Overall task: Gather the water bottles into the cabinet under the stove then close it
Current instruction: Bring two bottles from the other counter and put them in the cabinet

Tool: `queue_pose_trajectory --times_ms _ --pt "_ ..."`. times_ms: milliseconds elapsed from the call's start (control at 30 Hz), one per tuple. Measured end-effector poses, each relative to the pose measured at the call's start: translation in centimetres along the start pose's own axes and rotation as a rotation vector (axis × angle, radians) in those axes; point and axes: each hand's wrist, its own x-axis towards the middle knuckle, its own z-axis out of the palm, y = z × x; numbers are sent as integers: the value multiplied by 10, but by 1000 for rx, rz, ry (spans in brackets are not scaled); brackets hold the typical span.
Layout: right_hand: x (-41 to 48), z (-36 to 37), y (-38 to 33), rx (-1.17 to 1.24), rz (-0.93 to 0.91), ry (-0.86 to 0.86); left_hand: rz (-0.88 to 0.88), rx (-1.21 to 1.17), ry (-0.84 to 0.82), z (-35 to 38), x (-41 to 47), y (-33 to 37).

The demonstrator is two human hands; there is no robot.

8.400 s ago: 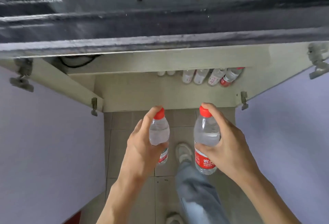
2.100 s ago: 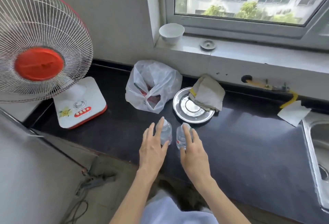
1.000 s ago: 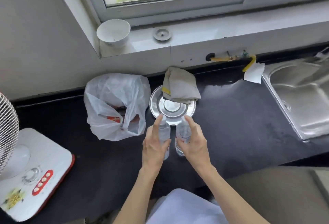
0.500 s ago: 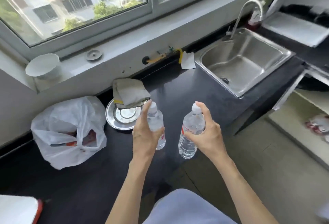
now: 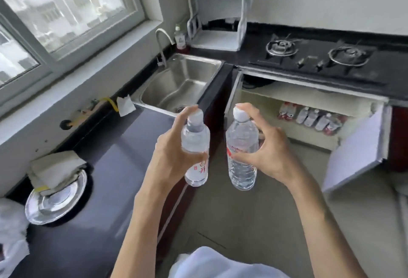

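My left hand (image 5: 171, 156) grips a clear water bottle (image 5: 196, 143) with a white cap and red lettering, held upright in the air. My right hand (image 5: 268, 147) grips a second white-capped water bottle (image 5: 242, 163) beside it. Both hang above the floor at the counter's corner. Beyond them, the cabinet under the stove (image 5: 287, 94) stands open, with a row of several water bottles (image 5: 313, 117) on its shelf. Its right door (image 5: 355, 152) is swung outward.
A two-burner gas stove (image 5: 318, 57) tops the cabinet. A steel sink (image 5: 183, 83) with a tap sits in the dark counter (image 5: 106, 167) on the left. A metal plate (image 5: 55, 200) with a folded cloth and a white plastic bag (image 5: 11, 233) lie at the lower left.
Both bottles were lifted off the counter by the metal plate. The view has swung right, from the window and sink toward the stove and its open cabinet.
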Motion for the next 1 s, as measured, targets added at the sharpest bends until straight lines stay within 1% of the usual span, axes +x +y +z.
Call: queue_pose_trajectory --times_ms 100,233,367,500,667,767,900,1000 --pt "-19 -55 4 4 11 81 110 18 -125 32 13 39" --pt "-39 -107 9 -7 25 207 215 -1 -213 71 37 78" --pt "-45 -140 21 -17 53 313 286 -34 -279 104 59 101" --pt "-34 -157 45 22 103 413 336 -57 -319 136 93 110" --pt "4 -182 77 -41 165 464 358 -113 -332 175 159 110" --pt "40 -199 97 -105 224 461 326 -136 -364 196 202 110" --pt "91 -223 121 -92 265 484 298 -172 -380 212 261 109" --pt "131 -233 143 -81 269 463 318 -156 -374 223 305 109"
